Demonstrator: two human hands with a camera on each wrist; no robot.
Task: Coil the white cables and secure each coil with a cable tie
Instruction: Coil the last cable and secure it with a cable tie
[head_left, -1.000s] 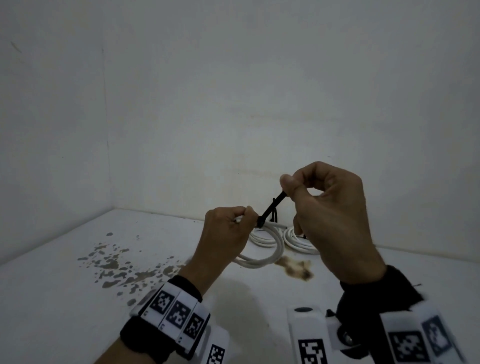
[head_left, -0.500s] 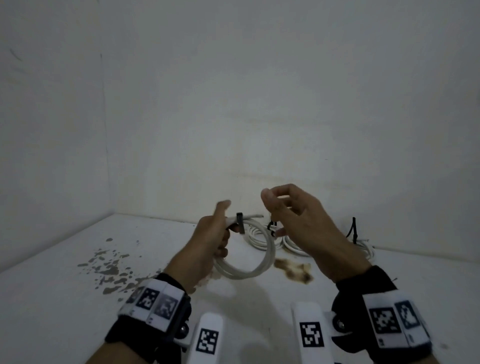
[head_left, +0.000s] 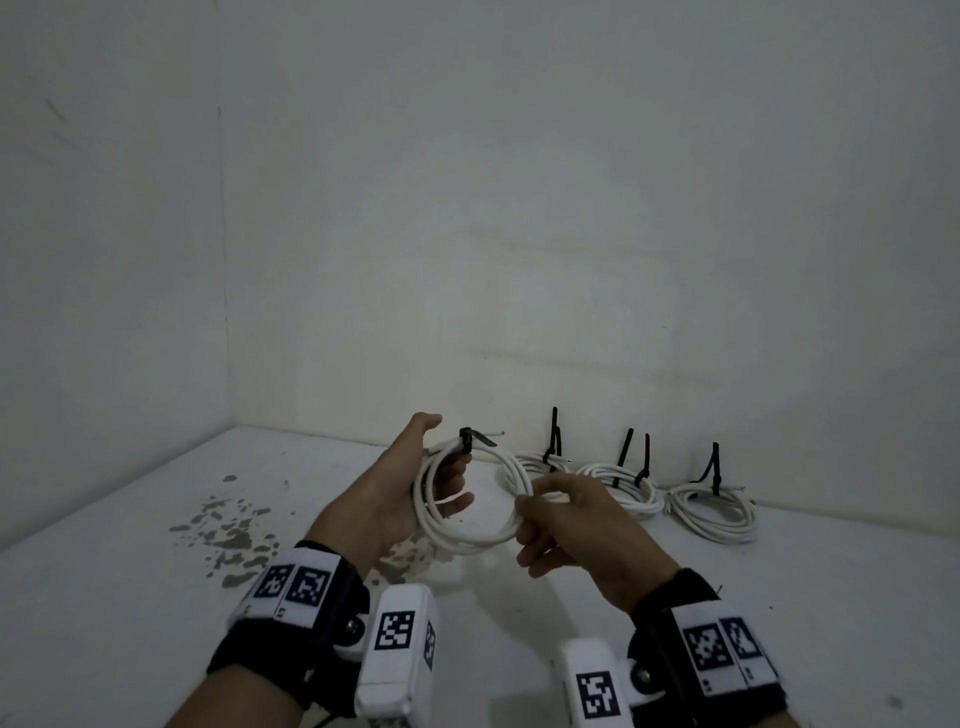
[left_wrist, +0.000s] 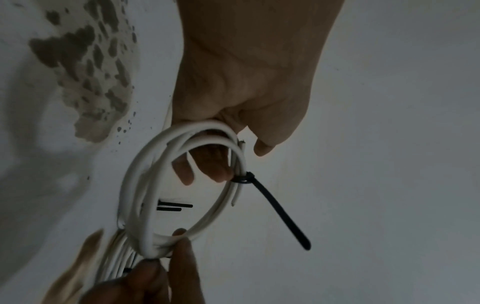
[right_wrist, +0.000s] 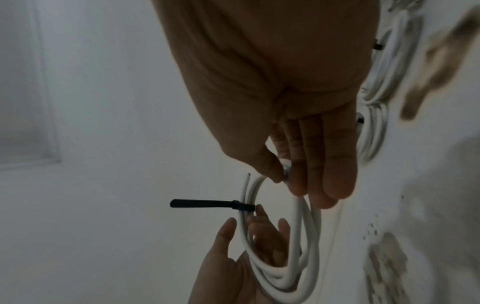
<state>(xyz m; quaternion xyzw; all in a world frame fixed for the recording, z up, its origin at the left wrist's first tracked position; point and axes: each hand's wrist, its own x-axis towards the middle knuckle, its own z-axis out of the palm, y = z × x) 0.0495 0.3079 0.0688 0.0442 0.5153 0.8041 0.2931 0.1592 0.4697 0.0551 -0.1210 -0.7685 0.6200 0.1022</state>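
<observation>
A coil of white cable (head_left: 470, 543) is held above the white surface, bound at its top by a black cable tie (head_left: 466, 439) whose tail sticks out to the right. My left hand (head_left: 444, 465) has its fingers loosely through the coil's left side, with the thumb lifted off. My right hand (head_left: 524, 504) pinches the coil's right side between thumb and fingers. The left wrist view shows the coil (left_wrist: 135, 185) looped over the left fingers and the tie (left_wrist: 275, 207) cinched round the strands. In the right wrist view the right hand (right_wrist: 287, 181) pinches the coil (right_wrist: 309, 236) above the tie (right_wrist: 202, 204).
Three tied white coils lie along the back wall: one (head_left: 524, 462) just behind the hands, a second (head_left: 623, 491) and a third (head_left: 714, 517) to the right, each with black tie tails standing up. Grey stains (head_left: 228, 530) mark the surface at left.
A second ago my right hand was pulling the tie's tail while the left gripped the coil. It let go of the tail and now pinches the coil's right side; the left thumb has lifted.
</observation>
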